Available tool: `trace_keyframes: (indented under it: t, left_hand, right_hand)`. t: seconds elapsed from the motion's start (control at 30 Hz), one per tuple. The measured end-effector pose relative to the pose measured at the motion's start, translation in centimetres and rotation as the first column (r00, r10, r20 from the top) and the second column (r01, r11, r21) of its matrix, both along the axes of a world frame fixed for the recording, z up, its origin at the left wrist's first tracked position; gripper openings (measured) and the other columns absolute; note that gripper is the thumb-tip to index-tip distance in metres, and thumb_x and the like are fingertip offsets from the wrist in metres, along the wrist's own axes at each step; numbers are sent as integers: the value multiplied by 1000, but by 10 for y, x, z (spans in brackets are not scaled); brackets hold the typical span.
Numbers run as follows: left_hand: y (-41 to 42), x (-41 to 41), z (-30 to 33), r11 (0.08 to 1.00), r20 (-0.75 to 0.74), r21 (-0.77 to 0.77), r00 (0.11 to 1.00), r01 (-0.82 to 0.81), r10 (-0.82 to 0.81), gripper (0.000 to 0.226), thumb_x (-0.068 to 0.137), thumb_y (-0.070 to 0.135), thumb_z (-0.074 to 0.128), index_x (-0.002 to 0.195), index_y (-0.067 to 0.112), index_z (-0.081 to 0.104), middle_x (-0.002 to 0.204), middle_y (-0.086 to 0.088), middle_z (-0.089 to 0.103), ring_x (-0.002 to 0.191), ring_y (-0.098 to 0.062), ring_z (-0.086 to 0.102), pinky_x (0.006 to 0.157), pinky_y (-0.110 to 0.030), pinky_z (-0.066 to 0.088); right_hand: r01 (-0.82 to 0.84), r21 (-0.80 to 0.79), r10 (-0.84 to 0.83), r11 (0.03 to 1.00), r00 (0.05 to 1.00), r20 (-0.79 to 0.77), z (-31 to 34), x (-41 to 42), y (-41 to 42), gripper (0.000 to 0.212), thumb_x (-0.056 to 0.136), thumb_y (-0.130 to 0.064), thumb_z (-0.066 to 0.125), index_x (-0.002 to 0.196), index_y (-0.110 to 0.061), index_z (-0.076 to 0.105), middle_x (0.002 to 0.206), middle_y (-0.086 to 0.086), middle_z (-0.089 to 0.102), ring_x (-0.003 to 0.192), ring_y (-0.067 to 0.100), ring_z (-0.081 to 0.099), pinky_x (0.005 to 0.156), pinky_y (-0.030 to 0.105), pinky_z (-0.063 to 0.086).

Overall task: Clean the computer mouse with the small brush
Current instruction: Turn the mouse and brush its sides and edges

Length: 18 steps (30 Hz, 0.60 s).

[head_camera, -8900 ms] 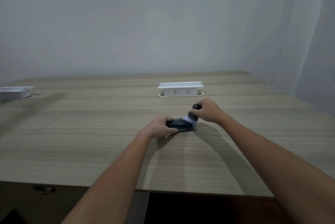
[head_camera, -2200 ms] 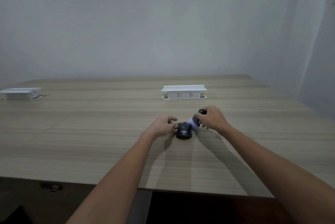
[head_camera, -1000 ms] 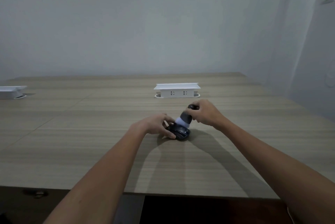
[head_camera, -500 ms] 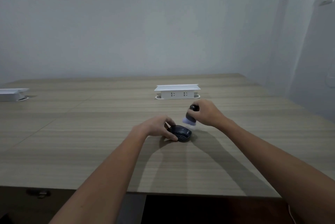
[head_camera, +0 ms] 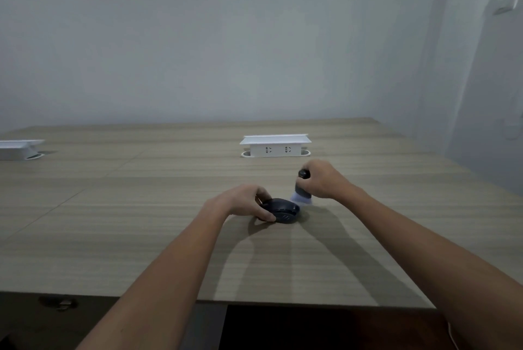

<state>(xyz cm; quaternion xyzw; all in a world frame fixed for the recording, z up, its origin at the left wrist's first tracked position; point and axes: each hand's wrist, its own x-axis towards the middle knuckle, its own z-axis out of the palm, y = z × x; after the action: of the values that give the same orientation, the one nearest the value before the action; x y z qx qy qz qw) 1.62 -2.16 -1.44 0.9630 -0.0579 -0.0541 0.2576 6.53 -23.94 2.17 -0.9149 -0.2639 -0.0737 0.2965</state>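
Light, hard-shelled, probably slippery mouse (head_camera: 280, 210) on the table (head_camera: 141, 236), pinned at its left end by the left hand (head_camera: 243, 202); brush (head_camera: 302, 192) clenched in the right hand (head_camera: 321, 179), bristles at its right edge; best gripped by the sides.

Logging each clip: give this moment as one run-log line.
left hand: holds dark oval mouse on wooden table | right hand: grips small white-bristled brush at mouse's far edge
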Motion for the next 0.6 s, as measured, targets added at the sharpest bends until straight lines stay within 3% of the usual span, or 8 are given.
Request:
trace_keyframes:
  t: [0.1,0.2,0.33,0.47,0.6]
  left_hand:
    - [0,-2,0,1000,10,-8,1000,-8,8,51,66,44,85,111,24,72,101,10,73,97,-12,67,90,-32,53]
    - [-1,-4,0,1000,13,-18,1000,-6,6,50,66,45,86,109,23,73,100,7,75,95,-13,69,88,-33,53]
    - [-4,-4,2,1000,11,-18,1000,-2,2,48,66,44,87,106,21,75,97,4,77,94,-15,70,87,-34,54]
    - [-3,-3,-1,1000,21,-17,1000,-20,20,43,63,46,88,98,23,77,90,6,77,88,-13,70,79,-30,52]
    - [-4,-5,-3,999,28,-35,999,-23,24,45,61,48,89,97,23,77,85,8,78,85,-12,71,74,-26,51]
  right_hand:
    - [-41,90,41,995,999,4,3,-6,1,24,80,-17,65,64,1,62,54,2,54,48,11,46,45,22,34]
    - [-76,48,81,996,991,-107,3,-12,1,27,82,-17,64,60,-4,60,47,-2,54,39,6,46,41,18,37]
    - [40,11,-40,999,999,11,0,-3,-5,24,76,-10,60,59,6,55,55,17,53,52,22,45,51,30,36]
    - [-64,137,71,988,996,-47,-3,-14,-2,30,82,-22,65,69,4,64,59,14,62,49,11,49,49,24,40]
    - [4,66,-5,998,1000,7,-14,-8,-9,23,75,-13,60,67,8,64,68,24,67,53,19,49,52,29,37]
